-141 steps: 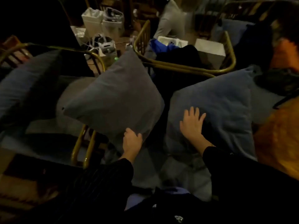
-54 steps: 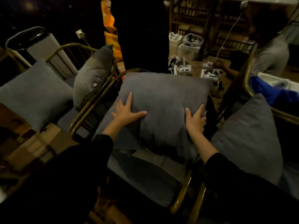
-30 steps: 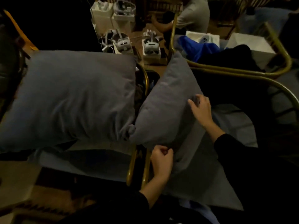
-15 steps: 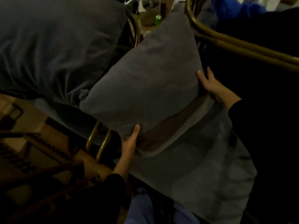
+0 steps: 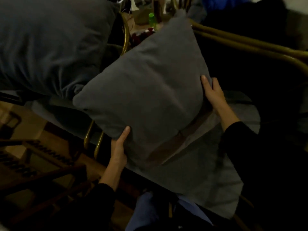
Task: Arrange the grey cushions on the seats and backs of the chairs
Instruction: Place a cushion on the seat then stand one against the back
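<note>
A dim, crowded view of brass-framed chairs [image 5: 98, 144] standing close together. A soft, square grey cushion [image 5: 146, 90] is held tilted above a padded grey seat [image 5: 208, 172]. The left hand [image 5: 119, 150] clasps its lower corner, the right hand [image 5: 213, 94] its right edge, fingers wrapped on fabric. A second grey cushion [image 5: 50, 44] touches it at left.

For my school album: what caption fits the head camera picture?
Two hands, left and right, hold a grey cushion over a chair seat.
</note>
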`<action>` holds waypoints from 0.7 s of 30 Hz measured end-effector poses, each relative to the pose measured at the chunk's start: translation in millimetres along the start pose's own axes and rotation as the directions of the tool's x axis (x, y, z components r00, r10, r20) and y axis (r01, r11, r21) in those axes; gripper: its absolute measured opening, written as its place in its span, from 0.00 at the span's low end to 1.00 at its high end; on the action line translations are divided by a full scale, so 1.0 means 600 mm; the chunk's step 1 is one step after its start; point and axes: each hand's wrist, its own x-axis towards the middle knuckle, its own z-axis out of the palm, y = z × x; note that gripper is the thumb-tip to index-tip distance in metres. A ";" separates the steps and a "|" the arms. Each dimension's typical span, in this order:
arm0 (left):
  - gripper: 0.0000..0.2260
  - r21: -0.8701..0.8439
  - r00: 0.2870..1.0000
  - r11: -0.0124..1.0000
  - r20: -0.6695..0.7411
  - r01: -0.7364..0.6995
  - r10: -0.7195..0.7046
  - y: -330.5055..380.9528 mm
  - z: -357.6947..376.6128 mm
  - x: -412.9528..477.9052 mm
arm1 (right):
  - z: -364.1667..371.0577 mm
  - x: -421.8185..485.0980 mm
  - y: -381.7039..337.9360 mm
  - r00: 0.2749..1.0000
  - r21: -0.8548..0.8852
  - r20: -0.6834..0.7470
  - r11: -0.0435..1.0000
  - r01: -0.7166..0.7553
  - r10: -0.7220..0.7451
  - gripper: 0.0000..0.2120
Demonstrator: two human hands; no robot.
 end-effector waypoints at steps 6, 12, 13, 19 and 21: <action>0.37 0.168 0.977 0.980 0.162 0.110 -0.137 -0.019 -0.030 -0.050 | -0.068 -0.179 0.134 0.924 0.129 -0.314 0.974 -0.188 0.220 0.31; 0.33 0.463 0.908 0.873 0.282 0.153 -0.309 -0.019 0.014 0.022 | -0.068 -0.308 0.278 0.752 0.319 -0.401 0.850 -0.420 0.523 0.35; 0.32 0.493 0.904 0.856 0.280 0.155 -0.325 -0.024 0.023 0.039 | -0.063 -0.322 0.293 0.729 0.327 -0.400 0.829 -0.453 0.556 0.35; 0.25 0.627 0.903 0.768 0.247 0.128 -0.352 -0.067 0.057 0.105 | -0.042 -0.342 0.342 0.702 0.328 -0.371 0.793 -0.513 0.608 0.37; 0.31 0.617 0.891 0.777 0.277 0.122 -0.360 -0.068 0.064 0.114 | -0.045 -0.324 0.344 0.713 0.325 -0.341 0.789 -0.522 0.612 0.43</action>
